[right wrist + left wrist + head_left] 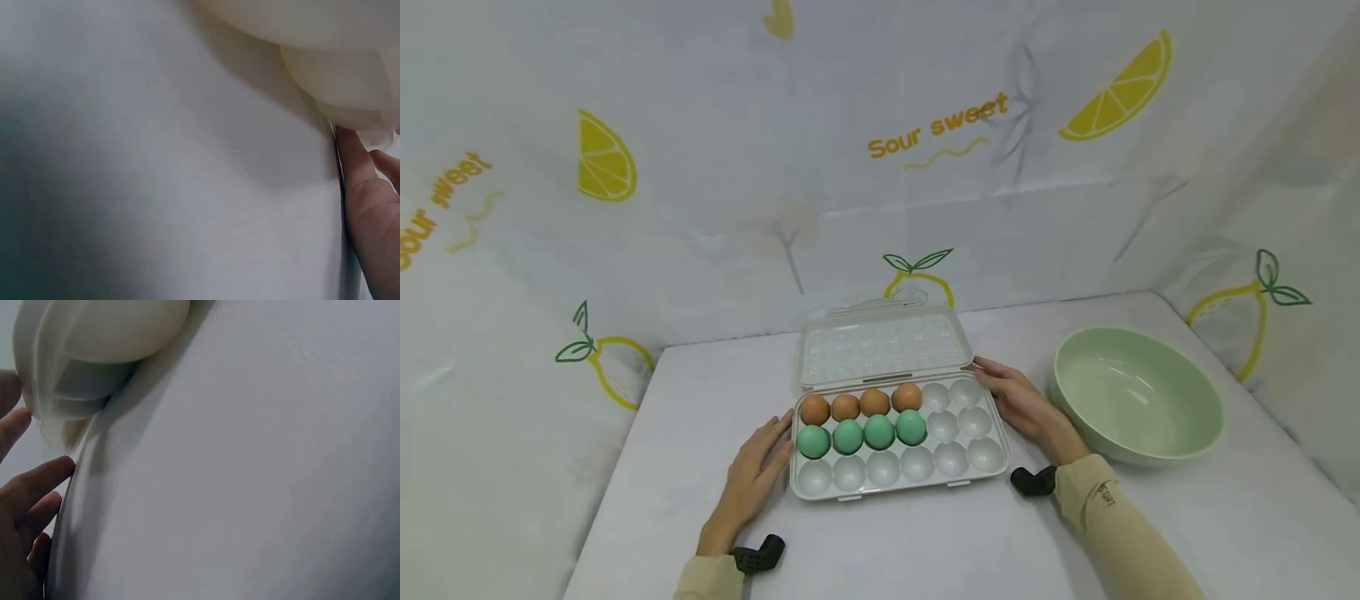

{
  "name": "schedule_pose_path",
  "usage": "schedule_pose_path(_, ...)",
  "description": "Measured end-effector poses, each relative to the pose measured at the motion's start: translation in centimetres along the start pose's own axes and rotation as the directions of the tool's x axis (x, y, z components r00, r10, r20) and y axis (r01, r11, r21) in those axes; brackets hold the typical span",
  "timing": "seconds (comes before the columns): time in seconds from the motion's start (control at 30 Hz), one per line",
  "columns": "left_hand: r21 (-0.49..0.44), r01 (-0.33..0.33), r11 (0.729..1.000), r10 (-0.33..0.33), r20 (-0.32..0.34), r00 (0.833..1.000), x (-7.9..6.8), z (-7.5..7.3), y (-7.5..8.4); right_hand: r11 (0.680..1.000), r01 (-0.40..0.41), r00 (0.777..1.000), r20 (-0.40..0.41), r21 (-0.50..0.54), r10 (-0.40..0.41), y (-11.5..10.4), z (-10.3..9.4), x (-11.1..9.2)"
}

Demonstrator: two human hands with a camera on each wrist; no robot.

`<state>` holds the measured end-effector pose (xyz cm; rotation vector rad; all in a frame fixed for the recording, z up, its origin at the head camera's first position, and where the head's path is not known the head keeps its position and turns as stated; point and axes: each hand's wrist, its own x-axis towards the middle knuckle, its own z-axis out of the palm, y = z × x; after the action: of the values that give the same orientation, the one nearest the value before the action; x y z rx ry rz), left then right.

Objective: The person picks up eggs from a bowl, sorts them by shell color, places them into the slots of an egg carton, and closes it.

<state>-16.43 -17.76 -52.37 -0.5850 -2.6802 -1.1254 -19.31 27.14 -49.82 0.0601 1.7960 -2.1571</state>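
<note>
A white egg box (pixel 951 457) lies on the table with its clear lid (pixel 887 343) folded back behind it. Several brown eggs (pixel 874 402) sit in the back row, with green eggs (pixel 879 432) in the middle row; the front row and the right-hand cups are bare. My left hand (pixel 752 475) rests on the table, its thumb and extended fingers against the box's left side. At the back right corner, my right hand (pixel 1018 400) touches the box near the hinge with lightly bent fingers. The right wrist view shows a finger (pixel 354 156) right below the cups' undersides.
A large pale green bowl (pixel 1138 392) stands to the right, close by the right forearm. The white table (pixel 880 550) meets a patterned curtain (pixel 715 167) at the back and sides. Each wrist carries a small black device (pixel 760 554).
</note>
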Motion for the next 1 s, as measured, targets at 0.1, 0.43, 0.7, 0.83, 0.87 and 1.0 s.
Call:
schedule_pose_path(0.1,-0.060,0.017,0.998,-0.013,0.075,0.997,1.1,-0.4,0.1,1.000,0.008,1.000,0.019,0.004,-0.008,0.0,-0.6,-0.3)
schedule_pose_path(0.43,-0.196,0.228,0.954,-0.144,0.368,0.919,6.4,-2.5,-0.1,1.000,0.028,0.999,0.015,0.006,-0.028,0.2,0.1,0.0)
schedule_pose_path(0.7,-0.366,0.400,0.840,-0.212,0.457,0.864,7.9,-2.4,-0.5,0.999,0.035,0.999,0.009,0.015,-0.035,0.3,0.5,0.3)
schedule_pose_path(0.83,-0.397,0.415,0.818,-0.223,0.446,0.867,7.9,-2.2,-0.7,0.999,0.023,1.000,0.006,0.044,-0.024,0.3,0.6,0.2)
schedule_pose_path(0.87,-0.408,0.414,0.814,-0.226,0.434,0.872,7.9,-2.1,-0.8,0.998,0.024,1.000,0.008,0.050,-0.025,0.2,0.6,0.2)
schedule_pose_path(1.0,-0.436,0.382,0.815,-0.218,0.379,0.899,7.5,-1.6,-0.8,0.996,0.039,0.999,-0.012,0.080,-0.038,0.3,0.6,0.0)
